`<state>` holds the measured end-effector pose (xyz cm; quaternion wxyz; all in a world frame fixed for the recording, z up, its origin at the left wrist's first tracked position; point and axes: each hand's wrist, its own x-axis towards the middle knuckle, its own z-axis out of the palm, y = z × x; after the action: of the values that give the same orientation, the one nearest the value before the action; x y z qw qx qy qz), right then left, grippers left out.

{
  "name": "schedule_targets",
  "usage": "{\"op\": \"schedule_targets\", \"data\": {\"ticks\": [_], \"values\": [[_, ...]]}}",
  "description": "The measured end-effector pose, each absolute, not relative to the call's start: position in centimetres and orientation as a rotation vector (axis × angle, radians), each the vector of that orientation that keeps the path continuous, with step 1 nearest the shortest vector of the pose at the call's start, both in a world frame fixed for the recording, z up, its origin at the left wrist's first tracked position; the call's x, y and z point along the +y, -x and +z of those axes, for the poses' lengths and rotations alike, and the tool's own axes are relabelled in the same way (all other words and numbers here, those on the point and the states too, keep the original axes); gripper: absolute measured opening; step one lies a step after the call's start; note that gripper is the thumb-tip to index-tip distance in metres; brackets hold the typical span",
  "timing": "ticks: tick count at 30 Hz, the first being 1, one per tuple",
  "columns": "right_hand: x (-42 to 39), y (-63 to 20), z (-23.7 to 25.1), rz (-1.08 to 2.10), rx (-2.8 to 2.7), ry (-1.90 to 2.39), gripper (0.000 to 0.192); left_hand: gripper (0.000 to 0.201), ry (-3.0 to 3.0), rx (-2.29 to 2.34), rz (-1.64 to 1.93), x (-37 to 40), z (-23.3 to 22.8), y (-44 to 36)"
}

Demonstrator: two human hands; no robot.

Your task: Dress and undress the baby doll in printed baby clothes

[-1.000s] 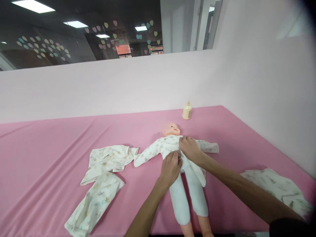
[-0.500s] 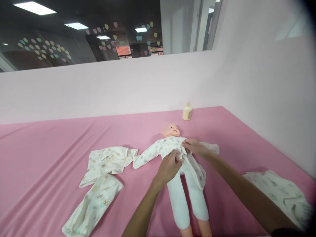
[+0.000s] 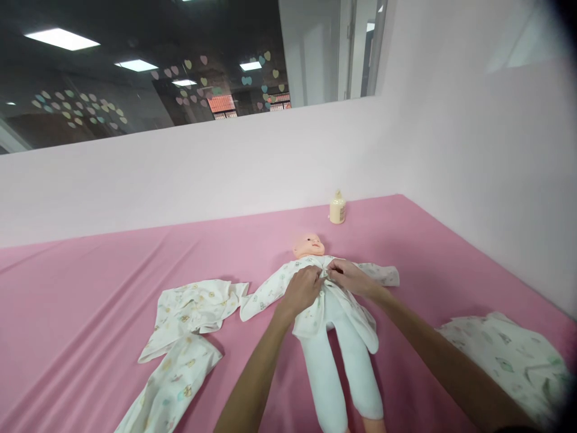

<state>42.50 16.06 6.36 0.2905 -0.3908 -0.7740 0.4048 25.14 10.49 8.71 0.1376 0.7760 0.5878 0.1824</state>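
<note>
This looks like a baby-care training room inside an office building: a baby doll (image 3: 322, 313) lies on a pink-covered surface (image 3: 90, 282), pale partition walls (image 3: 202, 162) stand behind, and the far glass (image 3: 135, 78) carries paper hearts under ceiling lights.

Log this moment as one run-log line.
left hand: pinching doll's printed top | right hand: pinching same top | doll: face-up on pink sheet

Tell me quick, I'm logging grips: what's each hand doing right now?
Left hand: closed, pinching the front of the doll's printed top at the chest.
Right hand: closed, pinching the same top where the two front edges meet.
</note>
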Motion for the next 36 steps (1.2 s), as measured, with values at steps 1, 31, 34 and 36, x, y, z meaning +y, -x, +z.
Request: {"op": "schedule_targets", "data": {"ticks": [1,31,34,36], "values": [[16.1,-42.6,6.5,1.077,-2.083,1.029,0.019,0.018,-2.226,1.703,0.527,10.6,8.9,-25.0],[16.0,-40.9,6.4,1.028,-2.01,1.155,0.021,0.017,-1.645,1.502,0.765,12.5,8.4,-23.8],[16.4,-41.0,6.1,0.874,-1.99,1.269,0.018,0.016,-1.663,1.475,0.759,12.2,8.7,-23.5],[16.9,-41.2,5.8,0.869,-1.94,1.327,0.016,0.017,-1.67,1.474,0.736,12.1,9.0,-23.2]]}}
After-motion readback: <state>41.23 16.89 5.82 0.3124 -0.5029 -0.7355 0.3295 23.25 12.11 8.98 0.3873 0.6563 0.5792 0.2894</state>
